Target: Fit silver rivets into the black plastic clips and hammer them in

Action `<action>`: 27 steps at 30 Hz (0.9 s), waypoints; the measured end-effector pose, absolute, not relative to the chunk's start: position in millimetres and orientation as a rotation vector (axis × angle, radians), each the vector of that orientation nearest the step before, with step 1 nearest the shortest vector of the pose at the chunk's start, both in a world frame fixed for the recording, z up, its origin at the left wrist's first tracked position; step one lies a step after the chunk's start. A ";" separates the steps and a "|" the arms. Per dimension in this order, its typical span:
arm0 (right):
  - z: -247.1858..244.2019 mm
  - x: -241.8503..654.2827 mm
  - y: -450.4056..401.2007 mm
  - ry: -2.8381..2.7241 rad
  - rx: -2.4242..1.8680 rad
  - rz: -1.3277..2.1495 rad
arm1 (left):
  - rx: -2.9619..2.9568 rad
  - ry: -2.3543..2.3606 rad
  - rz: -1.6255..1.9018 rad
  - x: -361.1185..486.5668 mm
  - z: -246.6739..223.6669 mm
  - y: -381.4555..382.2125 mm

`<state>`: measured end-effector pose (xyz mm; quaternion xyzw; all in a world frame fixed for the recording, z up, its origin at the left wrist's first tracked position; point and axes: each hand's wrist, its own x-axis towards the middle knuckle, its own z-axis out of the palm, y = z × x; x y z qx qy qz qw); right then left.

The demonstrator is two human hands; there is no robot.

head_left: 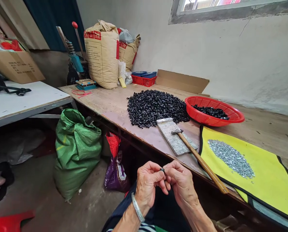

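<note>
You hold one black piece [162,169]. You also have one hammer [197,159], one red plastic basket [202,118], two paper sacks [101,54] and one green woven sack [77,151].

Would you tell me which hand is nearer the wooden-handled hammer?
Right: the right hand sits just left of the hammer; the left hand is further left.

View: one camera worn on the person's head, looking out from above the hands
Facing: forward and down, across the wooden workbench [105,104] toward the plastered wall [240,58]
Nearest: the left hand [147,185] and right hand [180,183], low at centre (close to the lens, so they look large)
Farthest: the window [206,8], cut off by the top edge
</note>
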<state>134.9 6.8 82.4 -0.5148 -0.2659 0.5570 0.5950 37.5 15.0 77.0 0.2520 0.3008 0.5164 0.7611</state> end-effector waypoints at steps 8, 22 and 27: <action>100.2 141.2 3.5 -0.609 -1.177 1.338 | 0.606 0.601 1.137 37.2 80.4 15.4; 99.6 140.6 2.5 -0.700 -1.253 1.250 | 0.587 0.668 1.133 35.7 92.6 14.4; 104.5 145.8 2.6 -0.771 -1.300 1.224 | 0.576 0.649 1.108 38.3 93.7 17.1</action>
